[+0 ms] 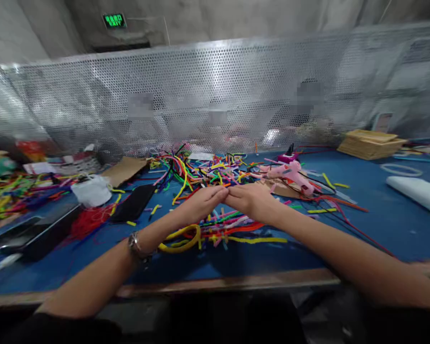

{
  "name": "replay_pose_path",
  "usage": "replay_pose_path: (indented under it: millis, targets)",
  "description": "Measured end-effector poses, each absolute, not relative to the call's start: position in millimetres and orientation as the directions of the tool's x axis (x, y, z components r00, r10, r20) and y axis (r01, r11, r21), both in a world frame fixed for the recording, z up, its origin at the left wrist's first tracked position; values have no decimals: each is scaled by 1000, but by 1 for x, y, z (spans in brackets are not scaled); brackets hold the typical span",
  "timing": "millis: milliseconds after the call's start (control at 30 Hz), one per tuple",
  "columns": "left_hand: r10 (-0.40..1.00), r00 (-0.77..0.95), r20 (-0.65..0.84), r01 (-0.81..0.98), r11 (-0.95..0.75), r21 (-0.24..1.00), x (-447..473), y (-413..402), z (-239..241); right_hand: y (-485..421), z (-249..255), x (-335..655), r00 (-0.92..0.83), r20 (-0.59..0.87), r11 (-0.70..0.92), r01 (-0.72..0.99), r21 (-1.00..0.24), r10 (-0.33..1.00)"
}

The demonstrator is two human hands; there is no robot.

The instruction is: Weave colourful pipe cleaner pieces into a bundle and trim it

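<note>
My left hand [203,202] and my right hand [250,199] meet fingertip to fingertip over the blue table [372,215]. The fingers of both are drawn together in a pinch; what they hold is too small and hidden to name. Beneath and behind them lies a heap of coloured pipe cleaners [207,172]. A yellow pipe-cleaner loop [181,239] lies by my left wrist, which wears a bracelet. A pink glue gun [293,174] rests just beyond my right hand.
A perforated metal screen [215,95] walls the table's far side, with people blurred behind it. White cloth [92,190], cardboard [125,169] and dark flat cases [46,234] lie left. Wooden boards [370,143], a white ring [401,169] and a white roll [417,191] sit right.
</note>
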State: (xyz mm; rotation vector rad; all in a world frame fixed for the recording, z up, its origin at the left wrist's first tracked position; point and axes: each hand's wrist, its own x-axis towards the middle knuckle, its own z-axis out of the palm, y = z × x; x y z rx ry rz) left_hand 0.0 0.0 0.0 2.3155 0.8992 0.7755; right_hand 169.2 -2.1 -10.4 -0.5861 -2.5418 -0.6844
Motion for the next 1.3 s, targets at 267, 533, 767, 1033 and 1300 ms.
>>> replay_pose_path:
  millis: [267,533,767,1033,1300]
  targets:
    - [781,603,163,262,-387,884,-13,4,-7,2,-11,181,-673,658,738,623,258,338]
    - [668,733,129,153,-347,925,-17,-2,-10,-17,-5,174,-799,529,549,589,593,287]
    - [664,722,195,240,-504,830,-14,-2,-13,-13,-11,173,-788,539,704,563,433,299]
    - [689,722,59,198,-287,937,-12,-5,-13,-19,-3,172,-722,513,840,542,1,465]
    - [612,788,68,206,-366,908,-14,-3,-17,-15,-5,178,-816,437,843,499,200,380]
